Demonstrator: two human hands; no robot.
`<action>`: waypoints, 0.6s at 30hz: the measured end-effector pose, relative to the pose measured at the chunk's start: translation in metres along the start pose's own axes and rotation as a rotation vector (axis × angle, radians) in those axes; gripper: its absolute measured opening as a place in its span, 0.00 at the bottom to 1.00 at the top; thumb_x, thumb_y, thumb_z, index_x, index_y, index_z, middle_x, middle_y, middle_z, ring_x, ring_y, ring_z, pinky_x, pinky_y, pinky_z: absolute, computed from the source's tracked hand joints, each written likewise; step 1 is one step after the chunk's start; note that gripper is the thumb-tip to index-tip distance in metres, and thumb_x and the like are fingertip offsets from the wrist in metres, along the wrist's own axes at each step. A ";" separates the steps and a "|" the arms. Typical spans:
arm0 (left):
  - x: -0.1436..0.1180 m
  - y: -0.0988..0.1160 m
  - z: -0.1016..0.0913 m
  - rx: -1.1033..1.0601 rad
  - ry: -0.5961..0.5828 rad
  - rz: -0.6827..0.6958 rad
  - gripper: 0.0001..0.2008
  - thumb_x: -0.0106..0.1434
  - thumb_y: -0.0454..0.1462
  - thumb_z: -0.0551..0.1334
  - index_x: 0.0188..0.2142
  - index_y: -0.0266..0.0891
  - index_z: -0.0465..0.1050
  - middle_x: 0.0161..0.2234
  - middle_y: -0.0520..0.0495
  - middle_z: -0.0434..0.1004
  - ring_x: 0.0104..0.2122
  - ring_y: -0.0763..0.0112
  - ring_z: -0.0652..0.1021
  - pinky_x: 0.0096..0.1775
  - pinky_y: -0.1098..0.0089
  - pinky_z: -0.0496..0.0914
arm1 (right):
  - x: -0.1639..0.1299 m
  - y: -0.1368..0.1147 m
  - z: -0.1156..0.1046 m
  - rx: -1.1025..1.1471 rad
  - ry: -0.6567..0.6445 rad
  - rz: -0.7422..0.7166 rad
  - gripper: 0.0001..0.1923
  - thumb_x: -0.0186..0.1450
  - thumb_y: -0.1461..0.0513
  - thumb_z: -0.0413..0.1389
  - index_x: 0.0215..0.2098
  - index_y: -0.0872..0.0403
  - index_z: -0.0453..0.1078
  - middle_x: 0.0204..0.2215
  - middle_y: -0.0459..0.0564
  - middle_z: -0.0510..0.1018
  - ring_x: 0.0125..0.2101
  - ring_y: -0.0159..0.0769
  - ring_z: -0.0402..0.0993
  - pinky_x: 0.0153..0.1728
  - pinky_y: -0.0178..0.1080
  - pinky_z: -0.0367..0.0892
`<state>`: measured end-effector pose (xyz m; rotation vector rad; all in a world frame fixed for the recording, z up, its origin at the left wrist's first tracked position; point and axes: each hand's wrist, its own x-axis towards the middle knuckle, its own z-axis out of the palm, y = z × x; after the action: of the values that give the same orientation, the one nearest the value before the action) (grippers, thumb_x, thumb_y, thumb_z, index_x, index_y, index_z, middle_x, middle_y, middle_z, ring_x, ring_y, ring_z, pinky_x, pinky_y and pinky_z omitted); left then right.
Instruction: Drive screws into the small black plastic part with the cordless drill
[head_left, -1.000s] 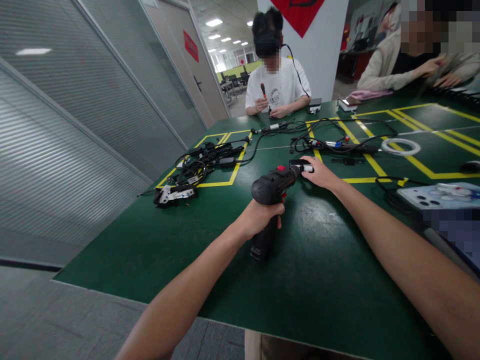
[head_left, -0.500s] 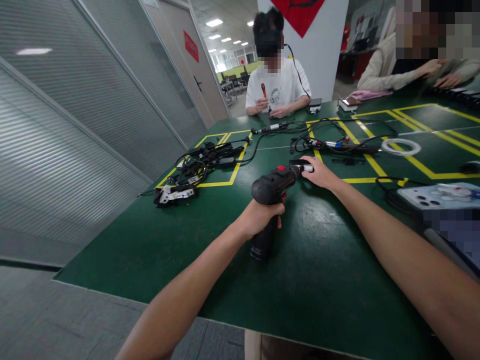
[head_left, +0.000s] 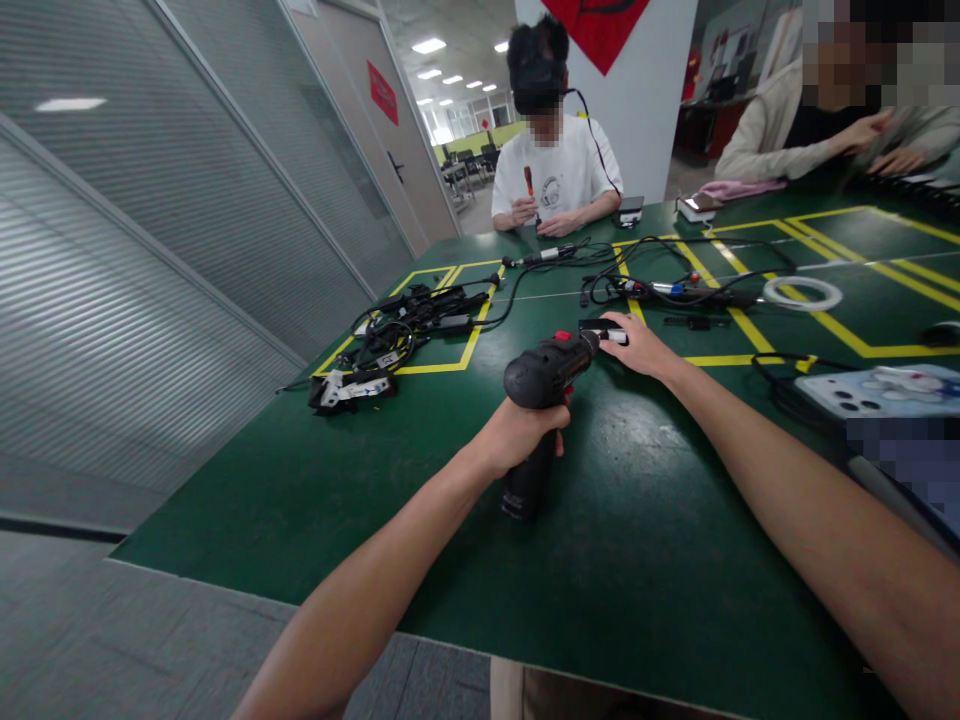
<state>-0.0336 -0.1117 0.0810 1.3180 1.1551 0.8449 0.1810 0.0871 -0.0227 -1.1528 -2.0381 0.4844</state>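
Note:
My left hand (head_left: 523,437) is wrapped round the grip of a black cordless drill (head_left: 546,375) with a red button on top. The drill points forward and to the right. At its front end my right hand (head_left: 636,343) is closed on a small black and white part (head_left: 609,331). The chuck end reaches up to this part; whether the tip touches it I cannot tell. My right fingers are partly hidden behind the part.
Tangled black cables (head_left: 431,310) and a black-and-white piece (head_left: 349,390) lie at the left. Farther right are a screwdriver-like tool with cable (head_left: 671,291), a white ring (head_left: 802,293) and a phone (head_left: 877,390). Across the table (head_left: 420,520), a person (head_left: 559,180) holds a red-handled screwdriver.
Almost nothing differs. The drill's front end sits very slightly nearer the part in my right hand, and both hands keep their hold.

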 end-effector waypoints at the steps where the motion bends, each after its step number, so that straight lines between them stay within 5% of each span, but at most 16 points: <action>1: 0.000 0.000 0.000 0.001 -0.002 0.002 0.07 0.52 0.31 0.60 0.32 0.36 0.64 0.27 0.54 0.65 0.17 0.77 0.72 0.22 0.72 0.68 | 0.000 -0.001 0.000 -0.002 -0.001 0.003 0.26 0.61 0.55 0.58 0.58 0.49 0.65 0.46 0.54 0.68 0.48 0.46 0.69 0.55 0.50 0.63; 18: -0.002 0.004 0.003 -0.021 0.022 -0.026 0.08 0.51 0.31 0.61 0.32 0.36 0.66 0.26 0.55 0.66 0.17 0.77 0.72 0.21 0.73 0.67 | -0.001 -0.006 -0.003 0.006 -0.018 0.037 0.26 0.63 0.55 0.56 0.59 0.50 0.65 0.47 0.54 0.67 0.48 0.44 0.70 0.56 0.48 0.63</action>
<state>-0.0308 -0.1139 0.0849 1.2774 1.1747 0.8522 0.1801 0.0831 -0.0178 -1.1882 -2.0325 0.5213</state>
